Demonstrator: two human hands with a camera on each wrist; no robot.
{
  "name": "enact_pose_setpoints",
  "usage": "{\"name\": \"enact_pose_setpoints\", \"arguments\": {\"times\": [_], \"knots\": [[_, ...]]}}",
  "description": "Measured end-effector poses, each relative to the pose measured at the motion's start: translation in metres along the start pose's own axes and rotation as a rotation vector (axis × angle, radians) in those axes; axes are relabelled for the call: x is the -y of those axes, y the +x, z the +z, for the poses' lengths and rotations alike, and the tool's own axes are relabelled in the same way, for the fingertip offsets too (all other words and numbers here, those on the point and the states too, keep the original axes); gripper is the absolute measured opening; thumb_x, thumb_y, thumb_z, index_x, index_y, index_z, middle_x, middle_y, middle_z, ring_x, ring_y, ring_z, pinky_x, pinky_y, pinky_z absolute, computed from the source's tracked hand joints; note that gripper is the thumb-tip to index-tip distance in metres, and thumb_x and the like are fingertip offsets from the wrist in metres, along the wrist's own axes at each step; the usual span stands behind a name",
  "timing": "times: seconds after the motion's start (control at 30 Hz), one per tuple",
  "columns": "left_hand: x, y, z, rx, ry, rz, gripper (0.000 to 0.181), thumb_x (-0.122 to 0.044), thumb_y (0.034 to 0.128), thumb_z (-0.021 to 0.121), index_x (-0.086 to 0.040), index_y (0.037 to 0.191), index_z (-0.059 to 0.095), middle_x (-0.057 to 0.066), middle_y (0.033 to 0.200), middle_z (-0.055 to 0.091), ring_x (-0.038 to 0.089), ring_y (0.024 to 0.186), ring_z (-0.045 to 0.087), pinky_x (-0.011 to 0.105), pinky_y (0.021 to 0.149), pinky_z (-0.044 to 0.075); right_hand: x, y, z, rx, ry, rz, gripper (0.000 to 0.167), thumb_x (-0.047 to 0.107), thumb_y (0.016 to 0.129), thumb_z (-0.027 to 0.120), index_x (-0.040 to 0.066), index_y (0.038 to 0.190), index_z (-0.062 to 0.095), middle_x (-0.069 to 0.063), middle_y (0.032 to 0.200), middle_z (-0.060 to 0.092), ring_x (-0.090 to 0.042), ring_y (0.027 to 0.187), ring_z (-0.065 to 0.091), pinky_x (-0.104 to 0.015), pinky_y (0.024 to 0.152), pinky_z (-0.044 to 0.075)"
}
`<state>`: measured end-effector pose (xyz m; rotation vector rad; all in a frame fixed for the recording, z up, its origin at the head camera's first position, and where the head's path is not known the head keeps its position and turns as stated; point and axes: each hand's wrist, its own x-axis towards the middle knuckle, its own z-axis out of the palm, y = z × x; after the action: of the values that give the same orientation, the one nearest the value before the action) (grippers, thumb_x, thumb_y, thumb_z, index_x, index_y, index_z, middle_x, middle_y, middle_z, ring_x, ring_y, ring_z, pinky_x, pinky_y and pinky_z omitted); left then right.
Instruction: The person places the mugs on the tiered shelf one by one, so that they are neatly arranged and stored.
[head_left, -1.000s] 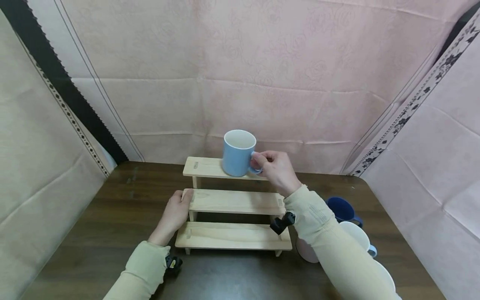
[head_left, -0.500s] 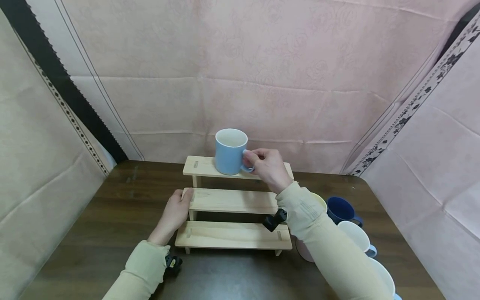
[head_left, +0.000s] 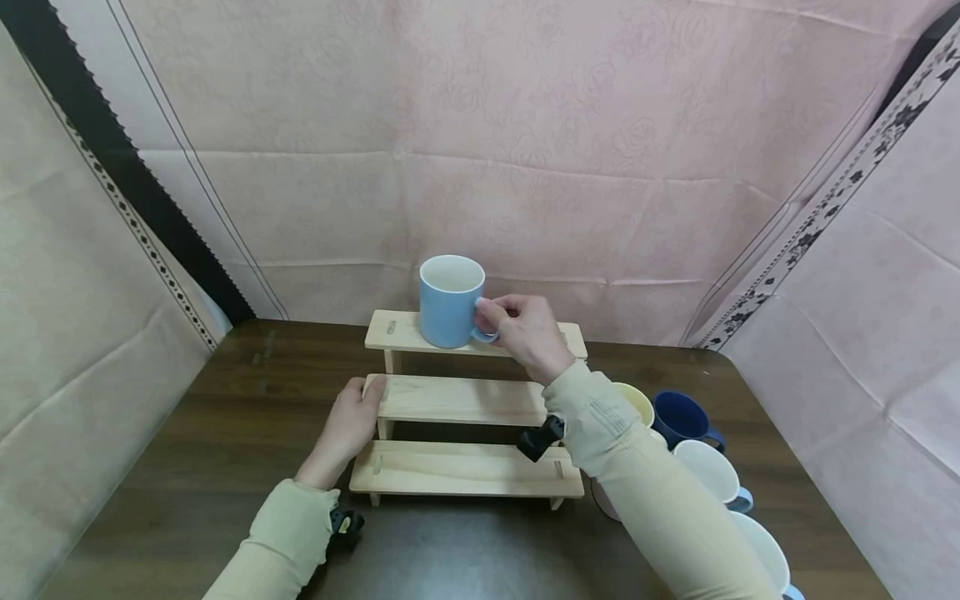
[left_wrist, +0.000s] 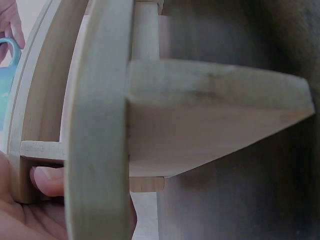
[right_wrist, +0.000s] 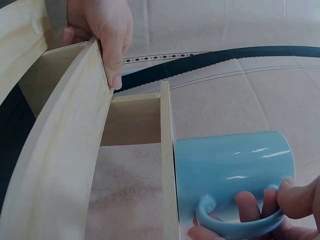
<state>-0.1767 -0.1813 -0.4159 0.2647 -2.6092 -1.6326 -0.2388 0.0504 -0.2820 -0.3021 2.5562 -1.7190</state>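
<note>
A light blue mug [head_left: 448, 304] with a white inside stands upright at the top step of a three-step wooden rack [head_left: 465, 468], left of its middle. My right hand [head_left: 525, 332] pinches the mug's handle from the right; in the right wrist view its fingers go through the handle loop, and the mug's base [right_wrist: 187, 175] lies against the top board or very close to it. My left hand [head_left: 347, 429] grips the left end of the middle board, thumb on top. Fingers [left_wrist: 50, 180] of that hand curl under the board in the left wrist view.
To the right of the rack stand several mugs: a yellow one [head_left: 634, 403], a dark blue one [head_left: 681, 417] and white-lined ones with blue handles [head_left: 708, 471]. My right sleeve partly hides a pinkish item beside the rack. Pale cloth [head_left: 525, 167] hangs behind the table.
My right hand has moved the light blue mug leftward along the top step. More of the yellow mug shows from behind the right sleeve. The left hand has stayed on the rack.
</note>
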Motion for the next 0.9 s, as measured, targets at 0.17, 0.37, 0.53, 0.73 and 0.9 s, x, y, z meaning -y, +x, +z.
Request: {"name": "enact_pose_setpoints", "arguments": {"times": [0.17,0.37,0.53,0.73,0.9], "knots": [[0.000,0.000,0.000,0.002,-0.006,-0.006,0.061,-0.042,0.1059,0.032,0.013,0.131,0.040,0.028,0.115,0.053,0.035,0.105,0.052,0.047,0.084,0.044,-0.001,0.000,0.000,0.004,-0.017,-0.008,0.031,0.029,0.096,0.064,0.002,0.107,0.071,-0.008,0.097,0.068,-0.021,0.091,0.064,-0.033,0.076,0.055],[0.000,0.001,0.000,-0.002,-0.003,-0.003,0.057,-0.040,0.1062,0.033,0.012,0.128,0.042,0.025,0.110,0.054,0.032,0.098,0.053,0.044,0.080,0.044,-0.002,-0.002,-0.001,0.017,-0.027,-0.006,0.030,0.031,0.096,0.063,0.003,0.107,0.070,-0.008,0.098,0.068,-0.023,0.092,0.063,-0.035,0.078,0.054],[0.000,0.000,0.000,0.000,-0.002,-0.005,0.060,-0.044,0.1056,0.032,0.011,0.128,0.042,0.025,0.112,0.053,0.032,0.099,0.052,0.044,0.081,0.044,-0.002,-0.001,-0.003,0.048,-0.017,-0.009,0.031,0.031,0.097,0.061,0.003,0.107,0.069,-0.009,0.100,0.067,-0.023,0.095,0.062,-0.036,0.081,0.054],[0.000,0.000,0.000,0.001,-0.012,-0.008,0.058,-0.042,0.1058,0.032,0.010,0.129,0.041,0.026,0.115,0.053,0.034,0.103,0.053,0.047,0.083,0.044,-0.001,-0.001,-0.006,0.095,-0.042,-0.001,0.035,0.036,0.097,0.060,0.003,0.110,0.066,-0.013,0.106,0.065,-0.024,0.097,0.061,-0.037,0.084,0.053],[0.000,-0.001,0.000,-0.001,-0.015,-0.010,0.056,-0.040,0.1061,0.033,0.010,0.129,0.042,0.027,0.116,0.053,0.035,0.105,0.053,0.049,0.085,0.044,0.001,-0.009,-0.017,0.104,-0.192,-0.008,0.050,0.050,0.095,0.057,0.006,0.120,0.057,-0.011,0.115,0.059,-0.026,0.102,0.057,-0.041,0.087,0.049]]}}
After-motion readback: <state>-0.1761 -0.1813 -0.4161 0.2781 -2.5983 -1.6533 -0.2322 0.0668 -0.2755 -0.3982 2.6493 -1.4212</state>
